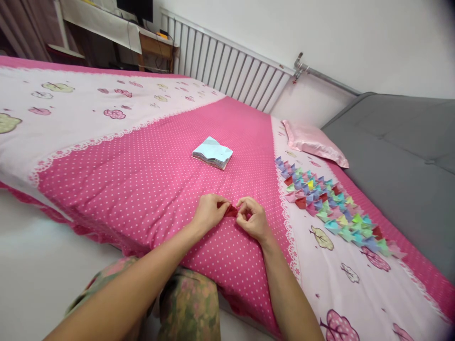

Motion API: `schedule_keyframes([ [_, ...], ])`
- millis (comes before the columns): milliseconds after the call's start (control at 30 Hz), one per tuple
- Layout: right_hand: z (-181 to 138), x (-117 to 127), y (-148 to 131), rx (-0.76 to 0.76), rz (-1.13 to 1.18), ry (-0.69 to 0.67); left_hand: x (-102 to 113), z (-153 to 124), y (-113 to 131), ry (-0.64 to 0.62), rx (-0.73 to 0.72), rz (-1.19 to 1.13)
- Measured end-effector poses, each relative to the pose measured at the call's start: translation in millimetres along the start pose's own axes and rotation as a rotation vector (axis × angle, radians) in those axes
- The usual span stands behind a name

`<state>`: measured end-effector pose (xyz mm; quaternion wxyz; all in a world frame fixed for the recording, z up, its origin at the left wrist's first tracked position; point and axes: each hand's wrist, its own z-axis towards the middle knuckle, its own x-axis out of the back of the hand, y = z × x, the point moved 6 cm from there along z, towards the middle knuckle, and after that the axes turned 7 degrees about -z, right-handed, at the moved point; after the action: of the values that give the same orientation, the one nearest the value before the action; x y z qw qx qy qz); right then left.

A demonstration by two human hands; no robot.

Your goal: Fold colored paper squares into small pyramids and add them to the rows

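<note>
A small piece of folded red paper (232, 211) is pinched between my two hands, just above the pink dotted bedspread (142, 189). My left hand (210, 210) grips its left side between thumb and fingertips. On the other side my right hand (253, 219) has thumb and forefinger closed at the paper's right end. The fingers cover much of the paper, so its exact folded shape is hard to make out. Beyond the hands lies a stack of pale blue paper sheets (213, 150). Rows of small folded paper shapes (327, 201) in many colours stand to the right.
A pink satin pillow (314, 142) lies by the grey padded headboard (398, 147). White metal rails (227, 61) run along the bed's far side. At the back left a desk (156, 45) carries a monitor (137, 8). My knees (190, 303) are at the bed's near edge.
</note>
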<state>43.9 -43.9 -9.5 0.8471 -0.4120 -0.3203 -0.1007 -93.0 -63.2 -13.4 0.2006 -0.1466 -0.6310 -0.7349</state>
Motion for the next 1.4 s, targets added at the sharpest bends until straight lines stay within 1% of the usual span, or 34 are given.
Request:
schedule_keyframes([
  [133,0,-3,0,0.008,0.004,-0.010,1,-1,3,0.037,-0.021,-0.014],
  [233,0,-3,-1,0.009,0.009,-0.015,1,-1,2,0.061,-0.010,0.006],
  [467,0,-1,-7,0.064,-0.036,0.006,2,1,-5,0.087,0.070,0.006],
  [600,-1,0,-6,0.081,-0.082,0.030,3,0,-2,0.088,0.068,0.080],
  [733,-2,1,-4,0.072,-0.139,0.050,7,-2,2,0.124,0.055,0.231],
  [833,-2,2,-5,0.061,-0.178,0.032,10,-2,3,0.140,0.071,0.300],
  [933,-1,4,-8,0.072,-0.173,0.013,9,-3,3,0.114,0.074,0.346],
  [1200,-2,7,-13,0.079,-0.211,0.032,3,-4,8,0.057,-0.071,0.424],
  [1400,-4,5,-11,0.075,-0.210,0.013,-1,-6,11,-0.003,-0.172,0.416],
])
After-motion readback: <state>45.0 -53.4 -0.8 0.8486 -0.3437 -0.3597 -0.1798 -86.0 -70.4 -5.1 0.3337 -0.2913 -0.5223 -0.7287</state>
